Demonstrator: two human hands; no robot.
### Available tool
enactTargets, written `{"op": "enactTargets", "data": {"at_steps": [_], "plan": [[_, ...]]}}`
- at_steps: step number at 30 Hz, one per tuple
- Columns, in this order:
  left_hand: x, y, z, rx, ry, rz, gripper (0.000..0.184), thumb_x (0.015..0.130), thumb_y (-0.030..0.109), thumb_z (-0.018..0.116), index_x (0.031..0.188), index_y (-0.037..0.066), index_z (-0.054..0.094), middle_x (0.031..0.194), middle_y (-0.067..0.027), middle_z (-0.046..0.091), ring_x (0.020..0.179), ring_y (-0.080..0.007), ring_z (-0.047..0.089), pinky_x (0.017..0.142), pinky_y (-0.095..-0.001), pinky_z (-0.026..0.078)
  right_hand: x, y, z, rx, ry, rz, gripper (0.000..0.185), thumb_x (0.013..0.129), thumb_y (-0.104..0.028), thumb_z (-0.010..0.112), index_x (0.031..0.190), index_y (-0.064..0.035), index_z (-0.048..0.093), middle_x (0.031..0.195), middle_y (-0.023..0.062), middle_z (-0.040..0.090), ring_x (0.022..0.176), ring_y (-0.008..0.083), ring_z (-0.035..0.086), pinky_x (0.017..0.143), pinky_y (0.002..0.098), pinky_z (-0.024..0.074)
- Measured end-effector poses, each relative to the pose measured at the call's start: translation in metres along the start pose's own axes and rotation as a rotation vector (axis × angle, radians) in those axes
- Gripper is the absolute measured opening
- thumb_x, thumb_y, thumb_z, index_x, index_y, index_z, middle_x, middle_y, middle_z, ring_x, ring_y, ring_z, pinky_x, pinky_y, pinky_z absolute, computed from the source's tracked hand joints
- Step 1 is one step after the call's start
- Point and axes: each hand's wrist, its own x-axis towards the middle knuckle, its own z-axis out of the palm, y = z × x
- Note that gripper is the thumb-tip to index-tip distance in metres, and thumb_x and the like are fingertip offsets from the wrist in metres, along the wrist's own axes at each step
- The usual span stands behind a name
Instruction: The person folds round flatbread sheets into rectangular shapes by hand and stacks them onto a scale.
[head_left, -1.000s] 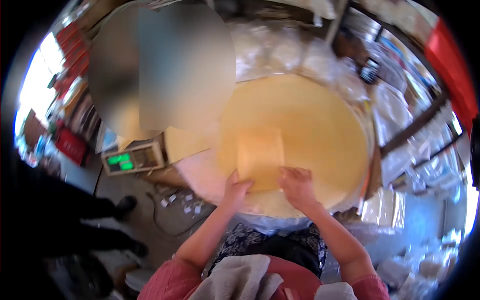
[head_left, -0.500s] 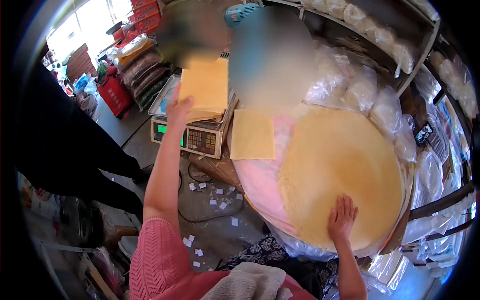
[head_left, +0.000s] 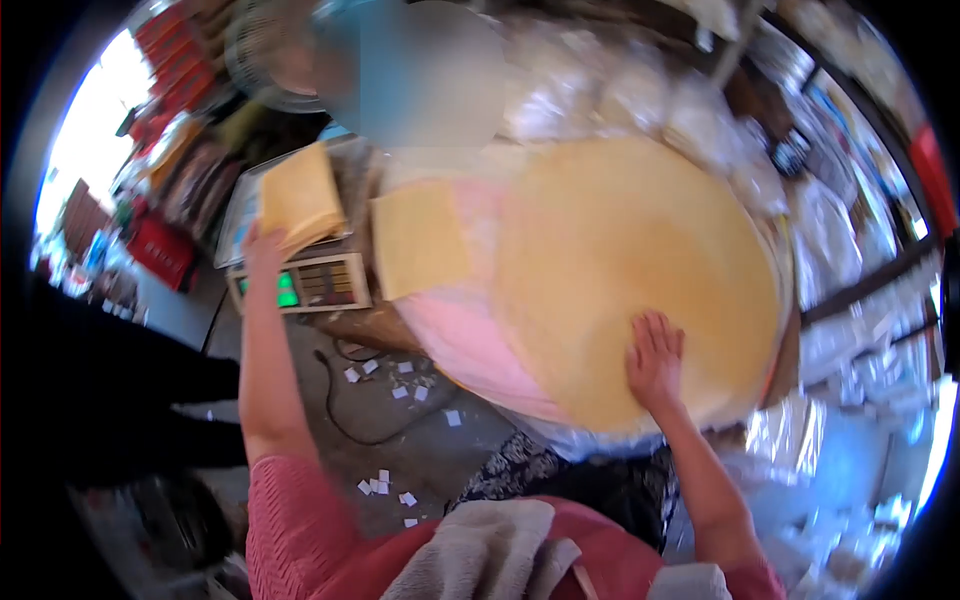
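While the left hand (head_left: 264, 246) touches the stacked sheets (head_left: 302, 195) on the scale (head_left: 357, 266), grip unclear, the right hand (head_left: 656, 372) lies fingers slightly apart toward the round sheet's (head_left: 610, 230) near edge.

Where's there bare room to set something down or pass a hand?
Pink strip between square sheet and round sheet; also the round sheet's surface beyond the right hand. Crowded: scale, with folded sheets and left hand; plastic bags behind the round sheet.

Two hands (head_left: 656, 362); one scale (head_left: 318, 283)
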Motion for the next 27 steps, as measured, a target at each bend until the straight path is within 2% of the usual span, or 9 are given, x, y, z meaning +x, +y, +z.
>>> {"op": "enactTargets", "data": {"at_steps": [1, 2, 3, 5, 10, 13, 19, 25, 27], "plan": [[-0.004, -0.004, 0.001, 0.005, 0.064, 0.088, 0.041, 0.074, 0.004, 0.072, 0.111, -0.004, 0.057, 0.095, -0.0091, 0.063, 0.083, -0.0187, 0.061, 0.074, -0.0297, 0.051, 0.000, 0.000, -0.001, 0.012, -0.003, 0.023, 0.046, 0.086, -0.022, 0.055, 0.130, -0.0088, 0.049, 0.139, 0.0121, 0.044, 0.134, 0.0308, 0.035, 0.107, 0.0593, 0.0239], [0.027, -0.023, -0.019, 0.245, 0.017, 0.200, 0.043, 0.076, 0.012, 0.072, 0.113, -0.006, 0.056, 0.099, -0.0134, 0.064, 0.086, -0.0248, 0.063, 0.080, -0.0335, 0.050, 0.001, -0.001, -0.001, 0.029, -0.002, 0.037, 0.046, 0.086, -0.023, 0.055, 0.130, -0.0090, 0.050, 0.139, 0.0117, 0.044, 0.134, 0.0300, 0.035, 0.108, 0.0592, 0.0240], [-0.005, 0.003, 0.003, 0.762, 0.344, 0.512, 0.050, 0.077, 0.017, 0.072, 0.119, -0.005, 0.055, 0.109, -0.0199, 0.063, 0.100, -0.0325, 0.060, 0.091, -0.0381, 0.046, 0.001, 0.000, 0.002, 0.037, 0.000, 0.046, 0.045, 0.086, -0.024, 0.055, 0.129, -0.0087, 0.050, 0.139, 0.0118, 0.044, 0.134, 0.0303, 0.035, 0.107, 0.0595, 0.0239], [-0.102, 0.074, 0.061, 0.826, 0.379, 0.570, 0.051, 0.078, 0.013, 0.069, 0.125, -0.001, 0.053, 0.122, -0.0227, 0.056, 0.117, -0.0350, 0.051, 0.100, -0.0403, 0.039, 0.000, 0.003, 0.002, 0.059, 0.010, 0.049, 0.046, 0.087, -0.027, 0.056, 0.128, -0.0081, 0.051, 0.139, 0.0119, 0.044, 0.134, 0.0307, 0.035, 0.108, 0.0590, 0.0241], [-0.243, 0.074, 0.139, 0.614, -0.116, 0.759, 0.046, 0.081, 0.003, 0.060, 0.125, 0.000, 0.052, 0.124, -0.0181, 0.055, 0.119, -0.0331, 0.049, 0.102, -0.0394, 0.038, -0.021, -0.016, -0.028, 0.204, -0.075, -0.088, 0.049, 0.084, -0.032, 0.063, 0.125, -0.0066, 0.053, 0.137, 0.0128, 0.046, 0.133, 0.0306, 0.037, 0.108, 0.0537, 0.0283], [-0.309, 0.062, 0.163, 0.488, -0.338, 0.674, 0.044, 0.080, 0.000, 0.058, 0.124, 0.000, 0.053, 0.123, -0.0173, 0.056, 0.117, -0.0310, 0.052, 0.101, -0.0376, 0.039, -0.040, -0.017, -0.039, 0.251, -0.092, -0.179, 0.046, 0.080, -0.029, 0.069, 0.117, -0.0050, 0.058, 0.129, 0.0125, 0.052, 0.128, 0.0312, 0.043, 0.105, 0.0486, 0.0346], [-0.386, 0.063, 0.193, 0.355, -0.612, 0.667, 0.034, 0.076, -0.006, 0.056, 0.110, 0.000, 0.061, 0.113, -0.0180, 0.060, 0.109, -0.0335, 0.057, 0.092, -0.0390, 0.047, -0.036, -0.012, -0.032, 0.264, 0.053, -0.224, 0.018, 0.079, -0.018, 0.071, 0.089, -0.0049, 0.065, 0.105, 0.0110, 0.066, 0.106, 0.0291, 0.062, 0.092, 0.0404, 0.0480], [-0.423, 0.066, 0.227, 0.234, -0.936, 0.790, 0.034, 0.071, -0.010, 0.057, 0.103, 0.001, 0.063, 0.110, -0.0155, 0.062, 0.103, -0.0331, 0.059, 0.087, -0.0393, 0.050, -0.007, 0.017, -0.041, 0.908, -0.148, 0.550, 0.027, 0.081, -0.025, 0.070, 0.093, -0.0007, 0.065, 0.092, 0.0153, 0.068, 0.083, 0.0301, 0.067, 0.073, 0.0391, 0.0531], [-0.426, 0.072, 0.250, 0.255, -0.930, 0.884, 0.036, 0.073, -0.006, 0.059, 0.108, 0.002, 0.061, 0.114, -0.0170, 0.060, 0.108, -0.0357, 0.055, 0.092, -0.0425, 0.047, -0.009, 0.019, -0.029, 0.953, -0.060, 0.459, 0.037, 0.081, -0.029, 0.070, 0.104, -0.0018, 0.062, 0.093, 0.0159, 0.068, 0.084, 0.0298, 0.067, 0.075, 0.0403, 0.0520]]}}
